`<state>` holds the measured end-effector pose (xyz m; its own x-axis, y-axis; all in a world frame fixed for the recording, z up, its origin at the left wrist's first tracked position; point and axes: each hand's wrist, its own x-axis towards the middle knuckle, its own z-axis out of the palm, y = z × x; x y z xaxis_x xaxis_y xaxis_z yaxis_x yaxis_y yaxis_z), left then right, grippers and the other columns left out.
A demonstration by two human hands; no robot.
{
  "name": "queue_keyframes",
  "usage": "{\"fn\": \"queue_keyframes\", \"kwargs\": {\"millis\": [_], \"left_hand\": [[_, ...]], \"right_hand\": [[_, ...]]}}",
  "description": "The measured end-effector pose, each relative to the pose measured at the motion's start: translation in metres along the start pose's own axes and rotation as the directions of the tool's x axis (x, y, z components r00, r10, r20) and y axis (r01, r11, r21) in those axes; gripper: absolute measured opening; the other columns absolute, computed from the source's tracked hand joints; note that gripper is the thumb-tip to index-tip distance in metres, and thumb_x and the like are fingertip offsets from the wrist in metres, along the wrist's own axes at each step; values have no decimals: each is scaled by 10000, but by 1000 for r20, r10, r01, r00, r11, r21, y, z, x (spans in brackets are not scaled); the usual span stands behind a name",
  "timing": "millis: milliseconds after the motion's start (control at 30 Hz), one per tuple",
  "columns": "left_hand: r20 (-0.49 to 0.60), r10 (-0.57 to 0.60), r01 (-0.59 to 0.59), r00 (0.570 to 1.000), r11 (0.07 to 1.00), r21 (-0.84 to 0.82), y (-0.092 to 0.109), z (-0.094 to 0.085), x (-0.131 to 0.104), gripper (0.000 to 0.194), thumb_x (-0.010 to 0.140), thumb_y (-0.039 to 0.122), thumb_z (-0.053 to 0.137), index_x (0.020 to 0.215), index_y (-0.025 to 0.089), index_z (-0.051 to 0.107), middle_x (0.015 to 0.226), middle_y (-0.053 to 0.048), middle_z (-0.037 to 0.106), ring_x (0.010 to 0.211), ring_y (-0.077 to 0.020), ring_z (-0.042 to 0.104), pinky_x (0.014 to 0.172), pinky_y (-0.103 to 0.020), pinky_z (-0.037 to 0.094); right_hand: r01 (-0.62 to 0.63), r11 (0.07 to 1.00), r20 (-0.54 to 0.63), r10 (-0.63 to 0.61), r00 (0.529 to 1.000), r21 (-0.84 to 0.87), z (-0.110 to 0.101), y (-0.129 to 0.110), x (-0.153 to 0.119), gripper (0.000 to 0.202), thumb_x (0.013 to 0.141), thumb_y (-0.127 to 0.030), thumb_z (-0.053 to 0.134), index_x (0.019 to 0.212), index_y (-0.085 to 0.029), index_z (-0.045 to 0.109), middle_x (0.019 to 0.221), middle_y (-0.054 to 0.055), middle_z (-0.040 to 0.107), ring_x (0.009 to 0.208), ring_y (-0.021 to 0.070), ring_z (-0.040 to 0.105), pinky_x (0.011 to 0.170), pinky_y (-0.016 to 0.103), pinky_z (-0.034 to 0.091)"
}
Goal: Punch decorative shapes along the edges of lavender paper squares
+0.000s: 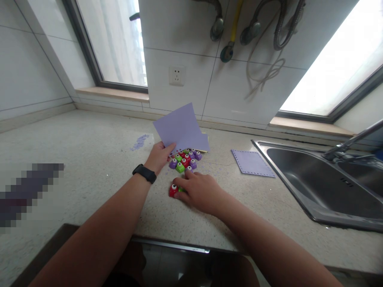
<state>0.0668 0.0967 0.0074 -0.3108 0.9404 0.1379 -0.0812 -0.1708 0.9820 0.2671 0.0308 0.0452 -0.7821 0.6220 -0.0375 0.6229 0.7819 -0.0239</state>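
Observation:
A sheet of purple paper (179, 127) is pinched by its lower left corner in my left hand (160, 155), which tilts it up from the counter. A cluster of small red, green and purple craft paper punches (185, 161) with white buttons lies just below the sheet. In front of them, my right hand (202, 192) has its thumb and fingers closed around a green craft punch (180, 189), mostly hidden by the fingers. Touching or very near it is a red craft punch (173, 190). More paper (205, 141) shows partly behind the raised sheet.
To the right lies a purple card (253, 163) with small holes along its edges, beside the steel sink (317, 183). Purple paper scraps (140, 142) are scattered at left on the counter (98, 159). A tiled wall with a socket (177, 75) stands behind.

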Motion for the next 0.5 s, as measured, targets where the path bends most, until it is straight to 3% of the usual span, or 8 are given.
{"fn": "queue_keyframes", "kwargs": {"millis": [300, 433, 500], "left_hand": [[15, 4, -4, 1000, 1000, 17, -2, -1, 2, 224, 882, 355, 790, 909, 146, 715, 721, 21, 684, 524, -102, 586, 440, -213, 408], [21, -7, 6, 1000, 999, 52, -3, -2, 2, 169, 966, 308, 728, 963, 143, 694, 775, 24, 671, 543, -88, 575, 447, -197, 424], [23, -17, 16, 1000, 997, 73, -4, -3, 3, 169, 989, 310, 709, 995, 143, 687, 812, 18, 672, 565, -90, 580, 472, -203, 459]], "right_hand": [[-80, 993, -39, 84, 996, 92, -3, -3, -1, 560, 1038, -667, 451, 1410, -260, 544, 1242, 157, 687, 974, 349, 723, 752, 423, 528], [-181, 959, -45, 195, 980, 217, -18, 24, -11, 475, 1084, -563, 402, 1315, -186, 576, 1189, 157, 708, 964, 317, 710, 800, 418, 515], [-138, 938, 6, 144, 990, 319, -24, 45, -18, 433, 1064, -564, 468, 1266, -211, 616, 1150, 120, 712, 989, 289, 695, 849, 406, 511]]}}
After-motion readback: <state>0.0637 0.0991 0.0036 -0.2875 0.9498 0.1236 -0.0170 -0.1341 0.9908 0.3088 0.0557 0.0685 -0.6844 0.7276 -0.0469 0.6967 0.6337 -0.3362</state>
